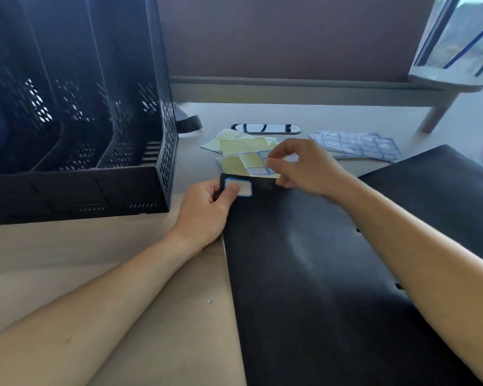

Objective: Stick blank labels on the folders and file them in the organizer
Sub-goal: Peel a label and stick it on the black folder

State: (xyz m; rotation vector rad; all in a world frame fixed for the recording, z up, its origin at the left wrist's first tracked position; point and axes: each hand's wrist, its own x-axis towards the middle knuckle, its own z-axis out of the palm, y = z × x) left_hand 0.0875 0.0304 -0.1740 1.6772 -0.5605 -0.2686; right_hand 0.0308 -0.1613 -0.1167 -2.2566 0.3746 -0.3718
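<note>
A black folder [304, 260] lies flat on the table in front of me. A white label with a blue border [241, 186] sits on its top left corner. My left hand [207, 213] grips that corner, thumb pressing on the label. My right hand [304, 168] hovers over the folder's top edge with fingers curled; a pinched label cannot be made out. Behind it lie used yellow backing sheets [243, 154]. The black mesh organizer [76, 121] stands at the left, its slots dark.
Fresh label sheets [357, 144] lie fanned at the back right. A black and white pen-like case [265, 128] rests behind the backing sheets. Another black folder [444, 174] lies under the first at the right. A bench edge and a window frame stand beyond the table.
</note>
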